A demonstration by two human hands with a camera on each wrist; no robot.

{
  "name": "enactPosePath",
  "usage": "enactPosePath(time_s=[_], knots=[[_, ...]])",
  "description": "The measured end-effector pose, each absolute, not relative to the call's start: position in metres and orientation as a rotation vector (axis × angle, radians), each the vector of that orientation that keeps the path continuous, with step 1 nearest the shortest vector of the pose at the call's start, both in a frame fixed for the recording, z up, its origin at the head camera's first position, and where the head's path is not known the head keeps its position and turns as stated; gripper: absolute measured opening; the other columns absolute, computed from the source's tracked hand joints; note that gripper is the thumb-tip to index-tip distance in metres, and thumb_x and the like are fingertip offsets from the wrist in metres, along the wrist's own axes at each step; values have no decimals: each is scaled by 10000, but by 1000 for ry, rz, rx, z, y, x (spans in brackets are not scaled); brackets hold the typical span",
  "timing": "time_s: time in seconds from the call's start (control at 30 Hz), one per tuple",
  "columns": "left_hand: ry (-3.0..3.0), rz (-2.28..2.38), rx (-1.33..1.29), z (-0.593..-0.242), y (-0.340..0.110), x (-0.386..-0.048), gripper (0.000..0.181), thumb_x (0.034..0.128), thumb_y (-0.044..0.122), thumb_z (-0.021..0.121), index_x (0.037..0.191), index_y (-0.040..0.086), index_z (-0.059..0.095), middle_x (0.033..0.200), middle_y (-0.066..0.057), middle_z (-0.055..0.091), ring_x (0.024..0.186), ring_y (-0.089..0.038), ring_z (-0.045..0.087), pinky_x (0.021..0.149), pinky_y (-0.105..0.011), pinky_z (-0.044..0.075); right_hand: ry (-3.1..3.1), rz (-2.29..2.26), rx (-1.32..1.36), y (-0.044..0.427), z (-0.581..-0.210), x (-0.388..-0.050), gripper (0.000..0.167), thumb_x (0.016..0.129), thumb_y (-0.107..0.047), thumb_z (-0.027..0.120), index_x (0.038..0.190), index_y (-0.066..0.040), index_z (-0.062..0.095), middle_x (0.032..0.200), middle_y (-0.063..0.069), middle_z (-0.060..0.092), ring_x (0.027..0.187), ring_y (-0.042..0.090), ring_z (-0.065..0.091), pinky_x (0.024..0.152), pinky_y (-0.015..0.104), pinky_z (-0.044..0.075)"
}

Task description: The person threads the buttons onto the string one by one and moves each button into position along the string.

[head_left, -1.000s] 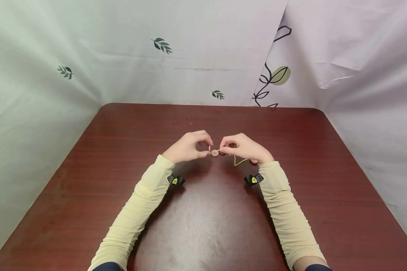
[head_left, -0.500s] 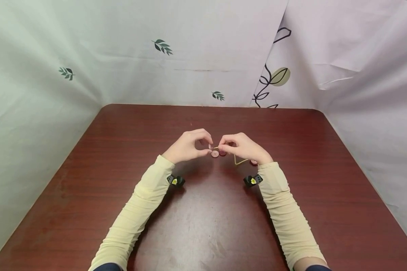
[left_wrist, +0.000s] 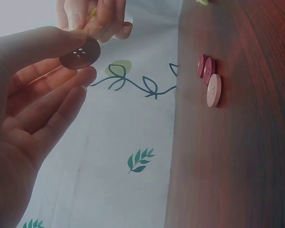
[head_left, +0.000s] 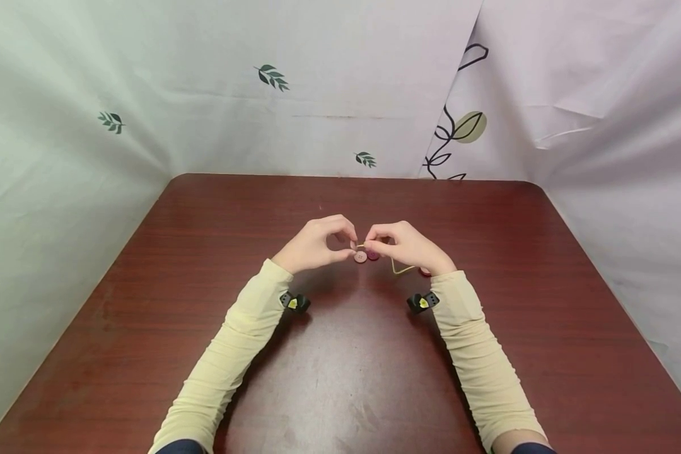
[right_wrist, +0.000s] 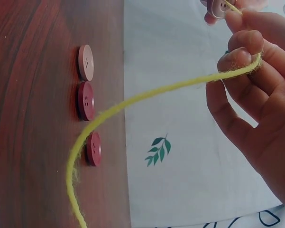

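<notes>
My left hand [head_left: 318, 244] pinches a round four-hole button [left_wrist: 80, 53] between thumb and fingers; it looks dark against the light in the left wrist view. Just to its right, my right hand [head_left: 407, 244] pinches a yellow yarn [right_wrist: 151, 92] near its end. In the right wrist view the yarn's short end meets the held button's face at the holes; whether it passes through I cannot tell. The rest of the yarn loops down below the right hand. On the table beneath the hands lie a pale pink button [right_wrist: 86, 62] and two dark red buttons [right_wrist: 86, 100].
Another button [head_left: 425, 272] lies beside the right wrist, partly hidden, where the yarn runs to it. The brown wooden table [head_left: 340, 378] extends round both arms. A pale patterned cloth [head_left: 329, 88] hangs along its back and sides.
The right hand has shifted slightly up and left, and a short length of yarn now spans the gap between the hands. The left hand stays nearly still with its button; the table buttons have not moved.
</notes>
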State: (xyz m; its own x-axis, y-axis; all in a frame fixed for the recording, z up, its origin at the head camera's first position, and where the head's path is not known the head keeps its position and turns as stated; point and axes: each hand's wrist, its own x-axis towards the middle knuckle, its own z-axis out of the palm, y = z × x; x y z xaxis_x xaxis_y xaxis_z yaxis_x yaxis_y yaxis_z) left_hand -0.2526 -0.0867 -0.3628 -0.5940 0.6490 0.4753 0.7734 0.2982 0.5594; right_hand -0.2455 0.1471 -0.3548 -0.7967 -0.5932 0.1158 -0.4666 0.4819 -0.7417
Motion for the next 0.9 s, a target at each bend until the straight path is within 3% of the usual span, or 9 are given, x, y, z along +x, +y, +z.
enactPosePath(time_s=[0.13,0.4,0.7,0.9], knots=[[-2401,-1173,-1329,-363,-86,-253,217,773,30,772,936,105,650,923,1,640,836,-104,627,794,-309,543,2567,-1193,-950,146,-355,-246,172,946,-234,615,933,-78,687,826,122,673,727,162,573,694,327,471],[-2400,-1181,-1341,-365,-84,-253,194,782,35,761,933,93,654,924,2,639,834,-92,630,799,-269,537,2578,-1163,-959,144,-357,-246,164,944,-210,620,923,-63,688,811,134,663,713,161,552,674,303,452],[-2379,-1219,-1384,-367,-82,-253,203,781,11,754,934,94,648,941,-20,634,859,-250,662,802,-314,535,2567,-1146,-1006,142,-358,-247,165,949,-189,608,920,-44,681,812,173,664,722,229,568,670,352,461],[-2384,-1239,-1382,-367,-81,-252,193,791,11,747,940,92,656,960,-25,635,887,-239,648,832,-279,518,2568,-1145,-1029,140,-358,-247,153,949,-182,605,908,-51,670,793,177,651,696,214,554,654,339,449]])
